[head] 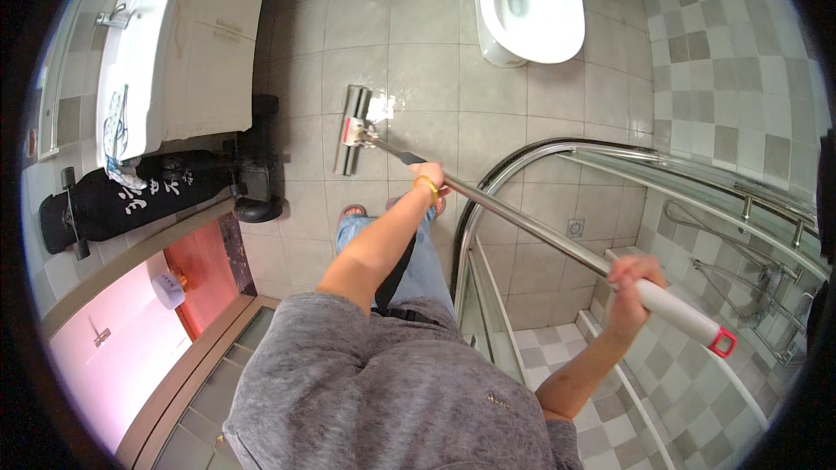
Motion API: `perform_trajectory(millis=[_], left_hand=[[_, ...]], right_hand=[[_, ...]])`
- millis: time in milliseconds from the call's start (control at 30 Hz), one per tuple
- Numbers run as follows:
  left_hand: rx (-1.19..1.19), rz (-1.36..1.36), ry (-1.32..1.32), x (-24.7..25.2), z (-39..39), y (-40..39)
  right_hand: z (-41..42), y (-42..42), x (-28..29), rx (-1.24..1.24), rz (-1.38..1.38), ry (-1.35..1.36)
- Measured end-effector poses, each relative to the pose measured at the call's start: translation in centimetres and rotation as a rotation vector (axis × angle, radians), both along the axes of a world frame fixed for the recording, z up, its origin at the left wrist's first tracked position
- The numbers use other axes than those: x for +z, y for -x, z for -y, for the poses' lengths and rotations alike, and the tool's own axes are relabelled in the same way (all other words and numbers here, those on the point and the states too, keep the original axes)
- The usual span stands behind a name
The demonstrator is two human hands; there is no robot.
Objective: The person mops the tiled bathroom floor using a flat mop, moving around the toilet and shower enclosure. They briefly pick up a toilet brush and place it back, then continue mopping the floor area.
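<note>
Both hands hold a sponge mop with a metal pole [522, 214], which slants across the view from upper left to lower right. My left hand [430, 177], a gold-coloured band at its wrist, grips the lower pole near a dark collar. My right hand [632, 290] is closed around the upper pole, where the white handle [682, 316] begins; it looks slightly blurred. A red loop [723, 343] ends that handle. The mop head [353, 130] rests on the grey floor tiles [423, 72], its long side pointing away from me. Bright wet glare lies beside it.
A toilet [532, 10] stands ahead on the right. The curved shower-enclosure rail [522, 160] bends close beneath the pole. Along the left are a vanity cabinet [212, 46] and a long black board [140, 196] bearing white writing. My sandalled feet [353, 211] are below the mop head.
</note>
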State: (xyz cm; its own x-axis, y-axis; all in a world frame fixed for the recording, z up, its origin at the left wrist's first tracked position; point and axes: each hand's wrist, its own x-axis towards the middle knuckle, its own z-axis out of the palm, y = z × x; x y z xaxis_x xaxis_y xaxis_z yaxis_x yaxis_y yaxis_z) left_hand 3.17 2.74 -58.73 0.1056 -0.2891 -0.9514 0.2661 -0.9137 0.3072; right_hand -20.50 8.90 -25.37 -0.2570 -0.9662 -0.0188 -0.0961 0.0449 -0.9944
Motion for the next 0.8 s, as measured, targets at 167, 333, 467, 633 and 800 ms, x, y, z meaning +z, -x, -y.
perform_trajectory(millis=[167, 333, 467, 633, 800], left_hand=[[-0.063, -0.214, -0.023, 4.7, 0.6, 8.7], [-0.217, -0.418, -0.032, 11.4, 0.9, 16.0], [-0.247, -0.527, -0.066, 11.9, 0.4, 21.2], [-0.455, -0.658, -0.117, 12.3, 1.1, 25.3], [-0.723, -0.625, -0.215, 11.8, 3.5, 26.1]], right_hand=[[-0.4, 5.3, 5.8, 0.010, -0.140, 0.118], [-0.3, 8.3, 11.7, 0.001, -0.377, 0.176], [-0.3, 8.2, 15.4, -0.035, -0.528, 0.034], [0.5, 7.6, 15.9, -0.237, -0.614, 0.014], [1.9, 7.9, 14.2, -0.438, -0.418, 0.046]])
